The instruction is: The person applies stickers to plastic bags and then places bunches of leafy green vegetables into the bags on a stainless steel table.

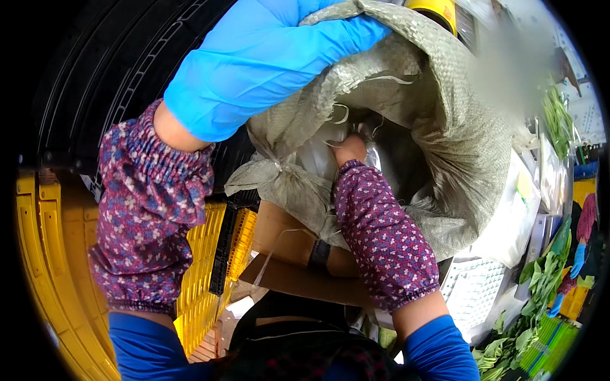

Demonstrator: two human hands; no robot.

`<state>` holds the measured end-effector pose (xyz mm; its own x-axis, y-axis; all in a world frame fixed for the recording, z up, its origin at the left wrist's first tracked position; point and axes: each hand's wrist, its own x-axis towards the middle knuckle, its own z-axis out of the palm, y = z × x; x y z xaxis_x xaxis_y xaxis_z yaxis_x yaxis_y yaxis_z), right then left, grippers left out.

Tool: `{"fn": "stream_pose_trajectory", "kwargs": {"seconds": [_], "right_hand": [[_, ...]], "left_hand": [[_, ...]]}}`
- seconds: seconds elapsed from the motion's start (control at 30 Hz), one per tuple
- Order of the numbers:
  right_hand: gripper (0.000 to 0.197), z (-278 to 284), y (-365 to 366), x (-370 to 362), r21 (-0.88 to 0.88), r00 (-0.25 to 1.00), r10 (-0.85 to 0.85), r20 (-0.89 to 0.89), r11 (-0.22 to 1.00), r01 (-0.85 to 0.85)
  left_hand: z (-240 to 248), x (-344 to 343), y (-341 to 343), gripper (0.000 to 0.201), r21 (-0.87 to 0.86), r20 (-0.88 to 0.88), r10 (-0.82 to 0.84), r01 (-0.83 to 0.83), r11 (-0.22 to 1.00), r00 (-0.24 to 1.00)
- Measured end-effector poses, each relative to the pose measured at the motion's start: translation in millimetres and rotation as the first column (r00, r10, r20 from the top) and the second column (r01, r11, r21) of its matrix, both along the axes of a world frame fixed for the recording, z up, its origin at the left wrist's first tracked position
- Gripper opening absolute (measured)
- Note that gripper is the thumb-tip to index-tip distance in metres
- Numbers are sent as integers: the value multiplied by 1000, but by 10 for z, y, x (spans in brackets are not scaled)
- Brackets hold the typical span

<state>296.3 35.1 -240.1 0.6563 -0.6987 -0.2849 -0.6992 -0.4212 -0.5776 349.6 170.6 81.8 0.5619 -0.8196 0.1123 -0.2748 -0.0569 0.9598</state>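
A greenish-grey woven sack gapes open in front of me, its rim folded back. My left hand, in a blue glove, grips the sack's far left rim, its fingers partly out of view. Deep in the mouth is my right hand, which looks bare, with its fingers curled and partly hidden. Pale, shiny plastic lies around it inside the sack; what the fingers hold cannot be made out. A knotted corner of the sack hangs at its near left side. Flowered sleeve covers wrap both forearms.
Black crates stand at the far left, yellow crates below them. An open cardboard box sits under the sack. To the right are leafy greens, a white perforated tray and another person's blue-gloved hand.
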Motion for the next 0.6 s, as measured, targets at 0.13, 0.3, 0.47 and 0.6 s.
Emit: {"fn": "stream_pose_trajectory", "kwargs": {"seconds": [0.13,0.3,0.47,0.6], "right_hand": [[50,-183,23,-21,-161,999,-4,48,987,12],[55,-25,343,-101,-230,988,-49,146,970,82],[48,85,429,-162,-175,987,-26,161,983,55],[54,116,474,-179,24,992,-42,120,999,40]], "left_hand": [[90,-94,-31,22,-5,92,-3,4,1000,996],[-31,20,36,27,-130,217,81,-53,990,973],[3,29,45,27,-88,214,74,-57,995,974],[18,-18,69,28,-116,235,97,-71,991,967]]}}
